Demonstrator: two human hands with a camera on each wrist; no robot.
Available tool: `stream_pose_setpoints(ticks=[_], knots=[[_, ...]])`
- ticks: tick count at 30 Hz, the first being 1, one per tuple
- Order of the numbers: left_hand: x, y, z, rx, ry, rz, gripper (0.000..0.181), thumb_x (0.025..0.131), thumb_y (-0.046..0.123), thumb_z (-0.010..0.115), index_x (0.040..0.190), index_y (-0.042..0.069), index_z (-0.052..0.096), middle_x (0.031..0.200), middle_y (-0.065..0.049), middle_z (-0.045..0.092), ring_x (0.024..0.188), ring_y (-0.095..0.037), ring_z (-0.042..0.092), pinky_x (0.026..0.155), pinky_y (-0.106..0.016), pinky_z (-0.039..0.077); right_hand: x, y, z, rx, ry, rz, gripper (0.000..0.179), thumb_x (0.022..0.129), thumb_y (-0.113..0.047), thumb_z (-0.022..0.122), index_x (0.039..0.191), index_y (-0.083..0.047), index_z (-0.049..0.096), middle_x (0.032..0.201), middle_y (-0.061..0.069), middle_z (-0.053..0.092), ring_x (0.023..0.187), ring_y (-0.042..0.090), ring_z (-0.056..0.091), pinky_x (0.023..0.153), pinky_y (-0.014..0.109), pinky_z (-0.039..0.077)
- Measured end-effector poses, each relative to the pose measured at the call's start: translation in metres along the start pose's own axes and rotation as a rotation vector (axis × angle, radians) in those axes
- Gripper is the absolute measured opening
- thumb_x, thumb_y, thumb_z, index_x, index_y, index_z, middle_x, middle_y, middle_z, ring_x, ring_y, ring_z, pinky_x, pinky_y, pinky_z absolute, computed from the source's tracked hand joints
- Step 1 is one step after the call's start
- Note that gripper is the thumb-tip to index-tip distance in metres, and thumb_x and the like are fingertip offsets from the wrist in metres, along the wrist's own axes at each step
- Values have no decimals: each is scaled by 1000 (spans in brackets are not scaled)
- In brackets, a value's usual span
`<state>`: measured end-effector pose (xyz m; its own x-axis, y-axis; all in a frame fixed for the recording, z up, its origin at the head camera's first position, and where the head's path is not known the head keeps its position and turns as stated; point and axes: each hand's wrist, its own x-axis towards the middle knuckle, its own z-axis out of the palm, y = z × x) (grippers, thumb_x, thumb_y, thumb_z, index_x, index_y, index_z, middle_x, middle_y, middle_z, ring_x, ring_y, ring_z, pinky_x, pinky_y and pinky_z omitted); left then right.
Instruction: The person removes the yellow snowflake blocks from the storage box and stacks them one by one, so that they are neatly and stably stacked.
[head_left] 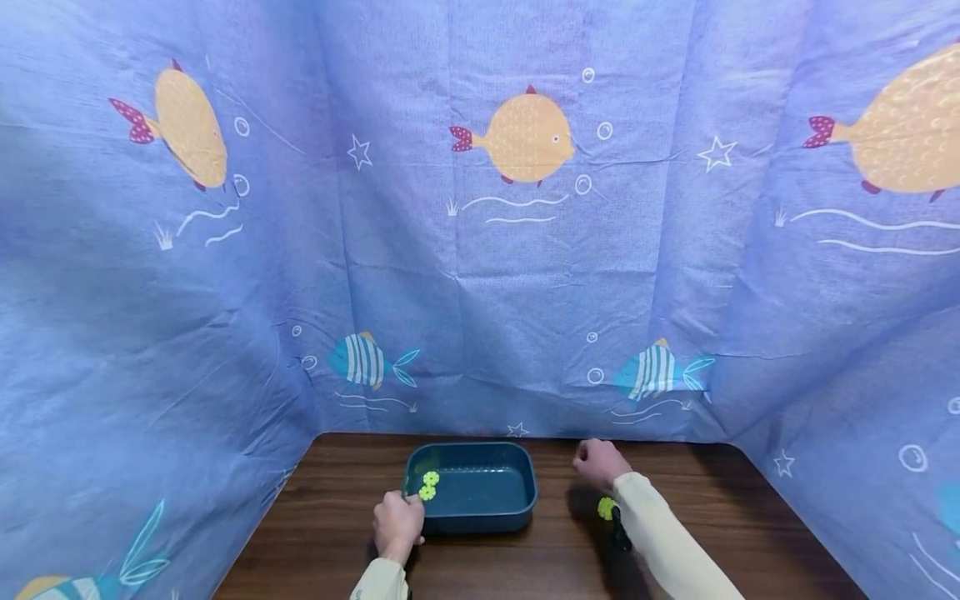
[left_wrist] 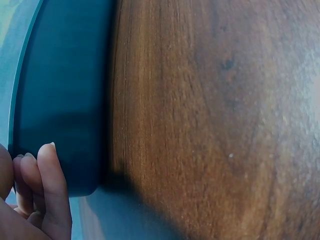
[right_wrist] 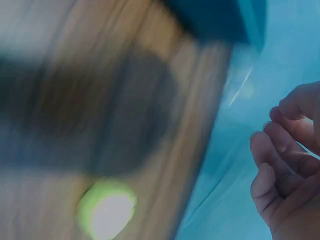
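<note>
A dark teal rectangular tray (head_left: 480, 522) stands on the table, with two yellow-green flower-shaped pieces (head_left: 428, 486) inside at its left. At the near left corner my left hand (head_left: 398, 522) grips the rim; in the left wrist view its fingers (left_wrist: 52, 180) lie against the outer wall. My right hand (head_left: 600, 463) hovers right of the tray, over the back of the table. Its fingers (right_wrist: 280, 150) are loosely curled, and I see nothing between them. Below the right wrist another yellow-green flower-shaped piece (head_left: 606, 508) lies on the wood, blurred in the right wrist view.
The dark brown wooden table (head_left: 495, 571) is enclosed at the back and sides by blue fish-print cloth (head_left: 510, 308). A small black object (head_left: 621, 533) shows under the right sleeve, probably the wrist camera gear.
</note>
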<state>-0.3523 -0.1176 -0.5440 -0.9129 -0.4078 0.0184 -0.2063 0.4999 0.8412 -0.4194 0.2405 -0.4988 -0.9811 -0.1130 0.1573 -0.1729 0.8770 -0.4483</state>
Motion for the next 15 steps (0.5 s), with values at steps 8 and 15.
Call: stream_pose_setpoints(ticks=[8, 15], knots=[[-1, 0, -2, 2, 4, -2, 22, 89, 12, 46, 79, 1, 63, 61, -8, 61, 36, -14, 58, 50, -30, 51, 26, -117, 31, 14, -86, -240, 6, 86, -15, 65, 84, -13, 70, 76, -2, 64, 67, 11, 55, 63, 31, 49], [-3, 1, 0, -6, 21, 3, 22, 90, 13, 50, 85, -2, 65, 67, -13, 63, 36, -14, 58, 48, -30, 52, 18, -167, 96, 13, -264, -242, 16, 89, -19, 66, 96, -11, 77, 88, 0, 73, 79, 12, 65, 73, 31, 56]])
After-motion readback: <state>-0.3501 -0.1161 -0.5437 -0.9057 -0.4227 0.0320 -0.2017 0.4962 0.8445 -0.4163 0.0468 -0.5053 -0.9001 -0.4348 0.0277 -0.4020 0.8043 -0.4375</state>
